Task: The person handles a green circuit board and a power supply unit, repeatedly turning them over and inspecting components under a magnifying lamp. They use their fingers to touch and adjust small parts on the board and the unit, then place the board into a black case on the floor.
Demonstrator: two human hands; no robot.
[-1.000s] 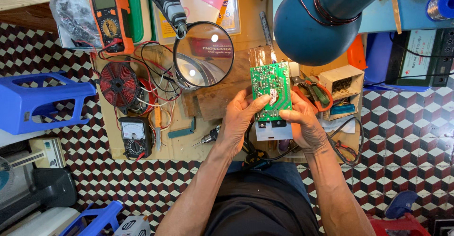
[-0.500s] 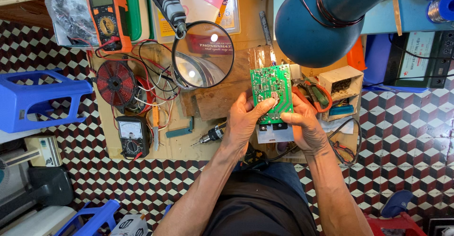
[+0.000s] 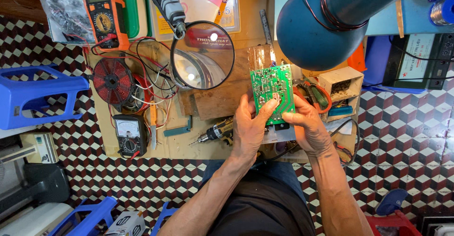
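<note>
1. Green circuit board (image 3: 273,90): held upright-ish between both hands above the low wooden workbench (image 3: 222,101), solder side toward the camera.
2. Left hand (image 3: 249,126): closed on the board's left edge, thumb pressed on its face.
3. Right hand (image 3: 307,129): closed on the board's lower right corner, fingers behind it.
4. Metal plate (image 3: 283,134): just under the board, between the two hands.
5. Small drill (image 3: 215,133): just left of the left hand, lying on the bench.
6. Magnifying glass (image 3: 202,55): above and left of the left hand.
7. Blue lamp shade (image 3: 312,25): above the right hand.
8. Wooden box (image 3: 340,82): just right of the board.
9. Analogue meter (image 3: 127,134), red coil (image 3: 112,81), orange multimeter (image 3: 100,9): well left of the left hand.
</note>
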